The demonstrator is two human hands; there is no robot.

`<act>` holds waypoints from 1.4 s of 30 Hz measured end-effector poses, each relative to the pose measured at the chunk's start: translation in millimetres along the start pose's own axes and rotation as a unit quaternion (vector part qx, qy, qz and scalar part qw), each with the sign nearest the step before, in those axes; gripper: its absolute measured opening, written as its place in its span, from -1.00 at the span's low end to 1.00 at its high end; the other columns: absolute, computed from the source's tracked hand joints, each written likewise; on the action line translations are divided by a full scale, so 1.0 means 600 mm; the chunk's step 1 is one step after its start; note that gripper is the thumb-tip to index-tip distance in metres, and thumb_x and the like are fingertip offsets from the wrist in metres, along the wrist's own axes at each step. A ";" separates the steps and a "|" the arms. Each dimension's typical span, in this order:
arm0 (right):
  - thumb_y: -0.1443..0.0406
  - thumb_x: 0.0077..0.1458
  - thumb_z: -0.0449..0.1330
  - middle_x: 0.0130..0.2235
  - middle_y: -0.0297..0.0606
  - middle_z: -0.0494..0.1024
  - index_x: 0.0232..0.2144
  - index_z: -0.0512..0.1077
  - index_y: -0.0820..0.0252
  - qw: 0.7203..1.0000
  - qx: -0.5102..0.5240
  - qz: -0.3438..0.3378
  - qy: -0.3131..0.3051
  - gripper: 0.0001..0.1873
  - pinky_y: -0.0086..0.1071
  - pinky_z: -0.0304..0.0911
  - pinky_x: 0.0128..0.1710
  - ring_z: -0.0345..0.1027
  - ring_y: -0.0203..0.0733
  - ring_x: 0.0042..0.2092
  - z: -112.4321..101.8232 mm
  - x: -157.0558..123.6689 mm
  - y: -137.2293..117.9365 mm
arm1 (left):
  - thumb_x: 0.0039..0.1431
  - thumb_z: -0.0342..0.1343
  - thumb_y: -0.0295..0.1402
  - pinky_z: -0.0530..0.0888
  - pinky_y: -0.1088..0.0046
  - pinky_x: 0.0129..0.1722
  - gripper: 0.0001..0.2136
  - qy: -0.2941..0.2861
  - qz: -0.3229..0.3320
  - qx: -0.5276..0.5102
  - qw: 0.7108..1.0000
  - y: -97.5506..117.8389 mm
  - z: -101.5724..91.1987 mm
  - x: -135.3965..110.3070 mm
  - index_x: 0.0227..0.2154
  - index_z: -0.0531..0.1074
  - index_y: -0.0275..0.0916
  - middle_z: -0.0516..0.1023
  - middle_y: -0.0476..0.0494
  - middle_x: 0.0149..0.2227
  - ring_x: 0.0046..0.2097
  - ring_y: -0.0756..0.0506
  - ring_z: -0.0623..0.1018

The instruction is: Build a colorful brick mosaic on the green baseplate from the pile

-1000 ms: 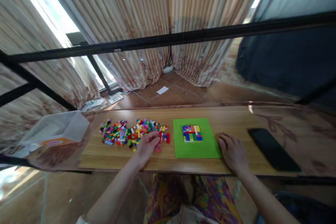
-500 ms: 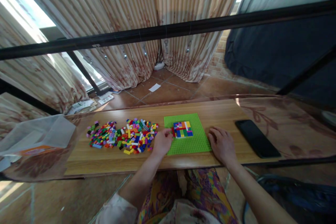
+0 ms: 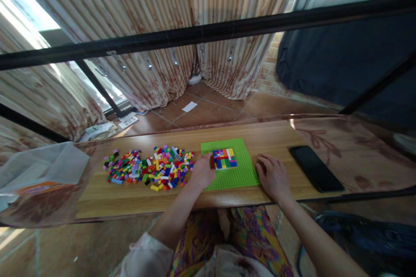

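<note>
A green baseplate [image 3: 238, 174] lies on the wooden board [image 3: 136, 194], with a small block of coloured bricks [image 3: 225, 158] built on it. My left hand [image 3: 203, 171] rests on the plate's left edge, fingers pinched on a red brick [image 3: 212, 162] held against the left side of the block. My right hand [image 3: 274, 176] lies on the board at the plate's right edge, fingers loosely curled and spread, holding nothing. A pile of loose coloured bricks [image 3: 150, 168] sits to the left of my left hand.
A black phone [image 3: 316, 168] lies on the board at the right. A crumpled bag [image 3: 42, 169] sits at the far left. Black metal bars [image 3: 208, 34] cross in front of striped curtains [image 3: 156, 13]; a tiled floor lies beyond the board.
My left hand has carried a red brick from the loose pile rightward to the built block on the green plate. My right hand has stayed beside the plate.
</note>
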State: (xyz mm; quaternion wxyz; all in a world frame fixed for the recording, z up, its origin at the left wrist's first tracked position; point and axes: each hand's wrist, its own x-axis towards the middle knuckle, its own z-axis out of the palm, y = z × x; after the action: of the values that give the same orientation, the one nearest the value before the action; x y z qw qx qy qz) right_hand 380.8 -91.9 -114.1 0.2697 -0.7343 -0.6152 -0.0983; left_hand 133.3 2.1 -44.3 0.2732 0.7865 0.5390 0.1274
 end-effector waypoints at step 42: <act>0.09 0.20 -0.07 -0.07 0.03 0.53 -0.15 0.48 0.25 0.998 -0.043 -0.043 -0.009 -0.55 -0.03 0.24 -0.04 0.37 0.13 -0.06 0.013 -0.005 0.033 | 0.13 0.03 -0.39 0.49 0.35 -0.21 -0.75 0.258 -0.192 -0.005 0.947 -0.217 -0.096 -0.216 -0.12 0.41 -0.26 0.46 -0.18 -0.17 -0.33 -0.05 0.50</act>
State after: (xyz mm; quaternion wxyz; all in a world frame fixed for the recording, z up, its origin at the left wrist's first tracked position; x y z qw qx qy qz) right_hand 397.6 -92.3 -127.6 0.2281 -0.7188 -0.6437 -0.1299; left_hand -46.5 -65.1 -58.8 0.1481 0.6070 0.7310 0.2743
